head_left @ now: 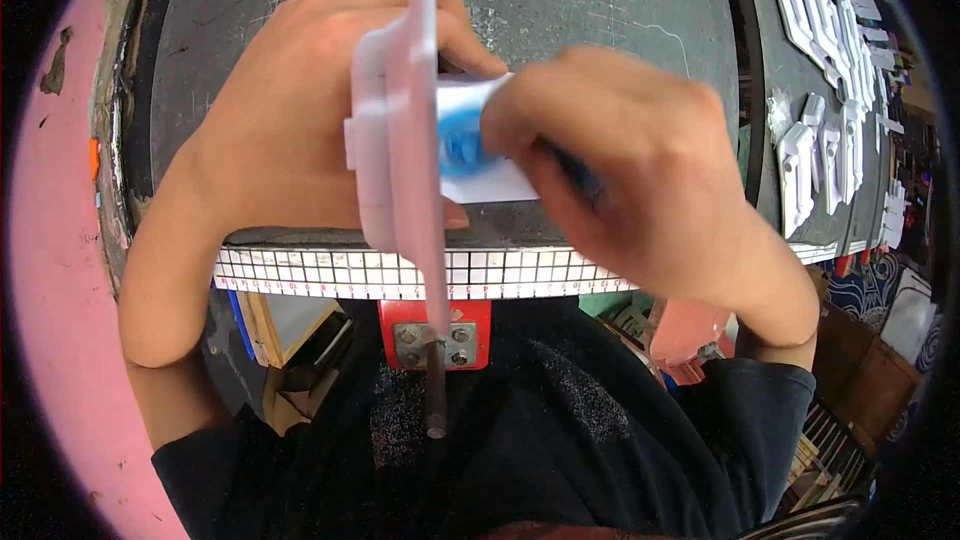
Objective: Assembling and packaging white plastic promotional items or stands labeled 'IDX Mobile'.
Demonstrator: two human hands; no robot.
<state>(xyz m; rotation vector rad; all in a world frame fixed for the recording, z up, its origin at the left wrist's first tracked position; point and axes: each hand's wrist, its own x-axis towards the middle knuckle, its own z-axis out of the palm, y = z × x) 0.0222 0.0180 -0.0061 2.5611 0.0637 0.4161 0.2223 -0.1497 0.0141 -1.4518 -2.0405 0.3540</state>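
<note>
Holding white part (pixel 402 130) in left hand (pixel 305 85), blue object (pixel 462 147) in right hand (pixel 640 155)

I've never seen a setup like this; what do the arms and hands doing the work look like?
They're a person's. The left hand and right hand wear no gloves, and no watch or band shows on either wrist. Plain, loose black sleeves end near the elbows, leaving the forearms bare. The right hand is blurred, hiding finer detail.

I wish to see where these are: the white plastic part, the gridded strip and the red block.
White plastic part (pixel 409 140): head view, its long plate.
Gridded strip (pixel 505 274): head view, right of centre.
Red block (pixel 406 312): head view, upper left.
</note>
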